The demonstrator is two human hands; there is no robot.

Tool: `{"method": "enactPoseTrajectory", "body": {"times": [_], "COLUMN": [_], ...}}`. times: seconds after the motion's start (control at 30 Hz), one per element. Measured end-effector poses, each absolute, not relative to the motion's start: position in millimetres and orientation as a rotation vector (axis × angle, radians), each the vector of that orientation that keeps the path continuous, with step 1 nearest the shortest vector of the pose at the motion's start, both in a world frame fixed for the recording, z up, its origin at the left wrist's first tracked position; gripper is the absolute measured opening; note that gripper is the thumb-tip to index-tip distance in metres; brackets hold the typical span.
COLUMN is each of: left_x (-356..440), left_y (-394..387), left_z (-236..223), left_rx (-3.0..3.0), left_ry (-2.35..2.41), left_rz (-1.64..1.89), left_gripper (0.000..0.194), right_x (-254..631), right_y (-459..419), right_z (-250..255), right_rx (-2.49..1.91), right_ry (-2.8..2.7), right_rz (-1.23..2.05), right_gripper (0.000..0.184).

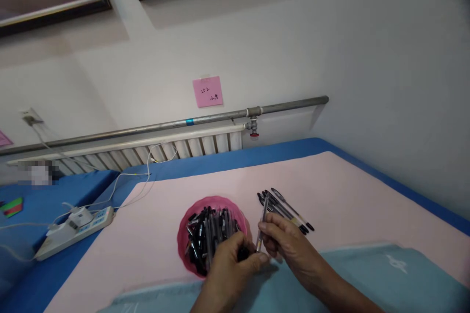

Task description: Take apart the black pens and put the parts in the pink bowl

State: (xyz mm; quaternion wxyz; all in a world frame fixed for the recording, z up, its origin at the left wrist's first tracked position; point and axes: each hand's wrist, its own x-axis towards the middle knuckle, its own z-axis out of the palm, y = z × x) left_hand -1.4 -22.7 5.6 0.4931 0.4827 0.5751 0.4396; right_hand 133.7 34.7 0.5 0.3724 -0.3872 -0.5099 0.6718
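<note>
A pink bowl (182,234) full of black and clear pen parts sits near the front of a pink mat (330,195). My left hand (229,266) is curled at the bowl's right rim, fingertips pinched near the lower end of a pen. My right hand (284,244) pinches that upright clear pen (263,222) by its lower part. Just behind my right hand, a small row of finished black-tipped pens (286,208) lies on the mat.
A white power strip (75,227) with plugs and white cables lies at the mat's left edge on a blue table cover (257,154). A radiator (165,151) and pipe (183,122) run along the wall. A light blue cloth (367,274) covers the near edge.
</note>
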Motion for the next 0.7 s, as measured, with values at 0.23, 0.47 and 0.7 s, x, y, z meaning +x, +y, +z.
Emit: {"method": "enactPoseTrajectory", "body": {"times": [0.23, 0.47, 0.7], "left_x": [-6.9, -6.8, -6.5], "left_y": [-23.5, -22.3, -22.2], "left_z": [8.5, 4.1, 5.4], "left_rx": [1.134, 0.998, 0.968], "left_ry": [1.367, 1.228, 1.184], "left_rz": [0.982, 0.980, 0.890], "left_gripper": [0.029, 0.037, 0.039], "right_x": [133.4, 133.6, 133.5], "right_y": [30.6, 32.7, 31.6], "right_z": [3.9, 4.8, 5.1], "right_rx": [-1.002, -0.961, -0.962], "right_ry": [-1.417, -1.264, -1.294], "right_rz": [1.621, 1.706, 1.695], "right_gripper": [0.026, 0.023, 0.021]}}
